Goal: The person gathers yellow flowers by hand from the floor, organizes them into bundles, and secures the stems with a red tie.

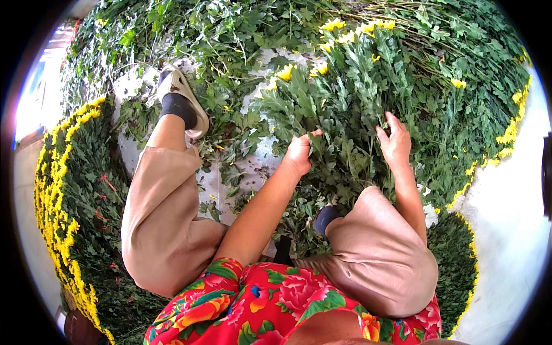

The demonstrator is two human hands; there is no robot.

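Note:
Between my hands lies a loose bundle of leafy chrysanthemum stems [345,99], its yellow flower heads [362,31] pointing away from me. My left hand [302,151] is closed around stems at the bundle's left side, with leaves hiding part of the fingers. At the right edge of the bundle, my right hand [394,138] has its thumb and fingers apart, its fingertips at the leaves. Whether those fingertips touch a stem is hard to tell. The lower ends of the bundle reach towards my right knee and are partly hidden among foliage.
Stacked chrysanthemums with yellow heads [64,172] line the left side, with red ties [108,183] among them. More cut stems [465,56] are heaped at the right and far side. Loose leaves and petals litter the pale floor [211,185]. My left foot wears a light clog [187,99].

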